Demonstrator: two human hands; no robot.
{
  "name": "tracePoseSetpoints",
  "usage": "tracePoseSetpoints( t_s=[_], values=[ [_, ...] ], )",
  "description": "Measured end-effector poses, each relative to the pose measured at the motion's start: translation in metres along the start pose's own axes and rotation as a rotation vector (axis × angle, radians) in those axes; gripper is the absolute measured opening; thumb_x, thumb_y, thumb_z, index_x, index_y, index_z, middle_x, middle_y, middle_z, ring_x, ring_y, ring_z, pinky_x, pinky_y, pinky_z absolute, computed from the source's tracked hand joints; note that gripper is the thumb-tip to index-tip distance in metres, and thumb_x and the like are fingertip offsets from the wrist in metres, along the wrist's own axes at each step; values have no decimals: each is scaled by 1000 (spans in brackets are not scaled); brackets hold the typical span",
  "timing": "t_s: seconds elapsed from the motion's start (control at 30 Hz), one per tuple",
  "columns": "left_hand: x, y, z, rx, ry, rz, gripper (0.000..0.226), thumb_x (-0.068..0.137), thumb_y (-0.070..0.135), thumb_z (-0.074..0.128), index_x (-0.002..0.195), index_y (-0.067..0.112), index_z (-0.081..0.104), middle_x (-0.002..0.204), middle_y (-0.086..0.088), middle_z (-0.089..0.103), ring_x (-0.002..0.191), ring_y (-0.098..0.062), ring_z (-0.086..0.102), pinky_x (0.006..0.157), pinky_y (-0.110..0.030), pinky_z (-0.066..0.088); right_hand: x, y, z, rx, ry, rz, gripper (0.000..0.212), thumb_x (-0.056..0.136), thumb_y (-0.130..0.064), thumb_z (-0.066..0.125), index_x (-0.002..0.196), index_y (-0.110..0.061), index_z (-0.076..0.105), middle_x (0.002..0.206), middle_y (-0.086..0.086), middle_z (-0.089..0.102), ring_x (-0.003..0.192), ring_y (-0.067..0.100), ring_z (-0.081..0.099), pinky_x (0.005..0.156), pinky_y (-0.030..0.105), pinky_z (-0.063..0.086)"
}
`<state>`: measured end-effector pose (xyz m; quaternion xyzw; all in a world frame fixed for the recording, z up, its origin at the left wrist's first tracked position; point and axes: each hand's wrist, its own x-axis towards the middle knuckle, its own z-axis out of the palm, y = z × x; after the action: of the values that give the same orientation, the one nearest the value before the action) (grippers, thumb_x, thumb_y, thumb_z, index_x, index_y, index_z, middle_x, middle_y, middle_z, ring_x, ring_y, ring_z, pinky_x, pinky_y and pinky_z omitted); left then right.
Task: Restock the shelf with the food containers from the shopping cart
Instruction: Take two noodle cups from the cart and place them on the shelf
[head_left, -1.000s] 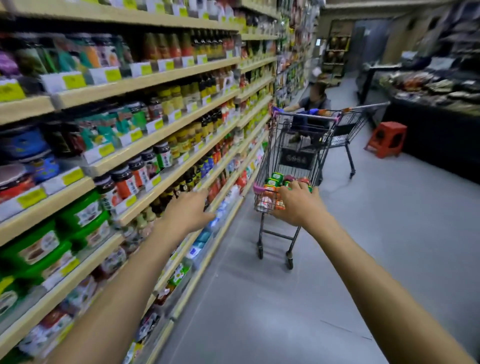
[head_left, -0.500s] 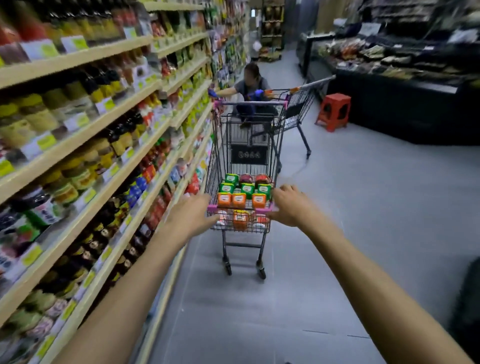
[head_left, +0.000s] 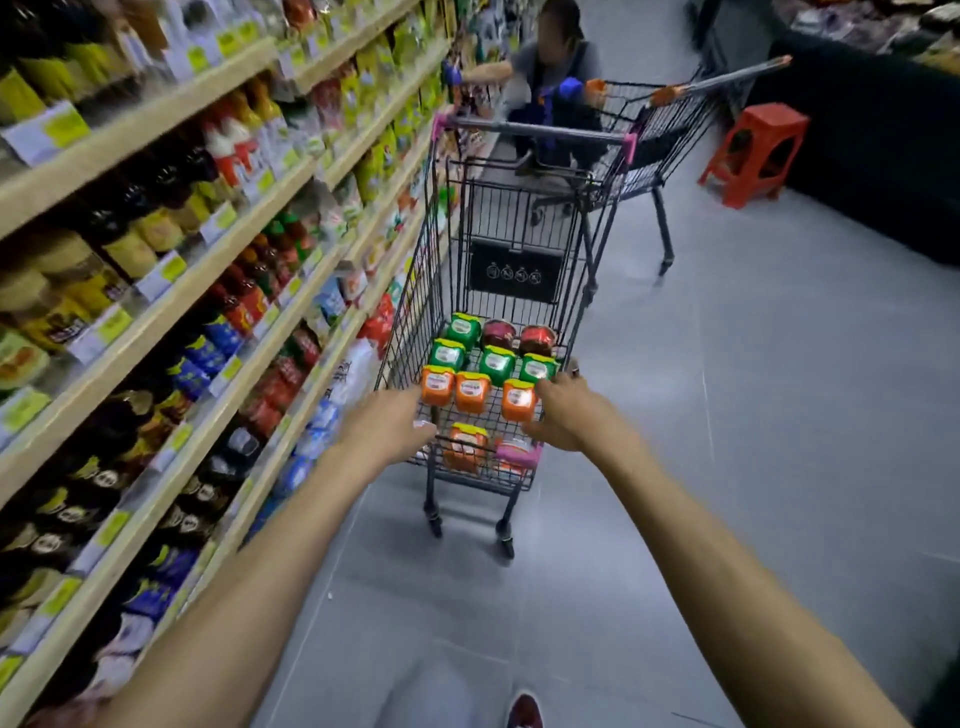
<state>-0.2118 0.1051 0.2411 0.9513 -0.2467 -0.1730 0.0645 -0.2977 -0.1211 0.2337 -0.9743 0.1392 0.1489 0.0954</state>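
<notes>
Since the frame half a second back, both hands have closed in toward each other at the near end of the shopping cart, and the cart sits larger and nearer in view; the shelf runs closer along the 9 o'clock side.

Left hand: at the cart's near rim, 9 o'clock corner, fingers loosely curled; blurred, so cannot tell whether it grips the rim. Just beside the nearest orange container.

Right hand: at the near rim, 3 o'clock corner, fingers bent over the edge by a green container; whether it has a firm hold cannot be told.

Food containers: lying in the cart's basket, between and just beyond the hands at 12 o'clock. Nearest row orange-lidded, then green, with two dark red ones at the far end. More containers, orange and pink, show lower down through the wire at the near end.

Another person crouches at 12 o'clock by a second cart. Red stool at 2 o'clock on the grey floor.
</notes>
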Motion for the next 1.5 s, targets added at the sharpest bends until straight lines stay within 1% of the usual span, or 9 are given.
tracePoseSetpoints(
  t_s=[0.47,0.67,0.77,0.9,1.03,1.1,1.23,1.4,1.5],
  values=[
    [208,-64,84,-235,-262,-132,52,90,30,63,133,6,43,121,-20,64,112,-39,59,87,-41,50,176,5,90,252,-265,217,59,93,-44,64,141,-15,44,133,16,60,117,36,60,95,46,53],
    [249,-87,137,-292,-367,-282,60,91,25,68,138,1,39,128,-21,60,116,-41,58,90,-43,49,208,8,142,395,-405,440,45,96,-36,59,128,-3,53,125,20,63,113,37,61,89,41,50],
    [262,-95,168,-360,-425,-353,63,88,24,70,139,5,38,127,-18,62,113,-39,61,91,-42,51,218,10,173,521,-433,555,40,94,-31,63,128,-11,59,122,17,65,108,34,64,91,40,52],
    [277,-102,205,-370,-432,-413,65,84,28,77,138,8,46,125,-16,61,112,-37,62,91,-41,51,225,15,225,681,-454,708,46,89,-41,70,123,-15,55,114,9,68,101,29,67,92,42,55],
    [303,-123,246,-449,-474,-529,96,62,36,85,143,14,39,127,-13,62,112,-35,62,96,-45,53,238,23,286,722,-407,754,32,84,-44,71,109,-24,63,100,1,71,89,23,69,84,43,60],
    [311,-129,262,-466,-486,-567,96,59,32,88,142,13,43,127,-9,63,110,-30,63,97,-40,52,244,26,311,731,-376,812,38,76,-52,69,106,-29,62,97,-1,71,86,21,70,80,42,60],
    [318,-130,280,-433,-523,-597,73,75,20,86,137,6,51,126,-11,62,110,-28,62,84,-28,45,257,39,369,813,-384,989,67,54,-66,61,109,-28,61,99,-1,71,87,23,69,78,43,61],
    [328,-145,301,-441,-474,-592,95,58,30,93,138,7,46,125,-8,63,111,-27,63,88,-30,49,266,38,368,919,-333,1012,53,63,-40,78,112,-28,64,100,-3,72,89,17,70,79,37,60],
    [332,-149,309,-408,-437,-603,97,56,29,94,137,5,46,125,-7,61,112,-27,62,93,-37,53,268,41,378,969,-312,1022,69,54,-47,81,117,-27,62,102,-5,72,85,12,70,76,34,61]
  ],
)
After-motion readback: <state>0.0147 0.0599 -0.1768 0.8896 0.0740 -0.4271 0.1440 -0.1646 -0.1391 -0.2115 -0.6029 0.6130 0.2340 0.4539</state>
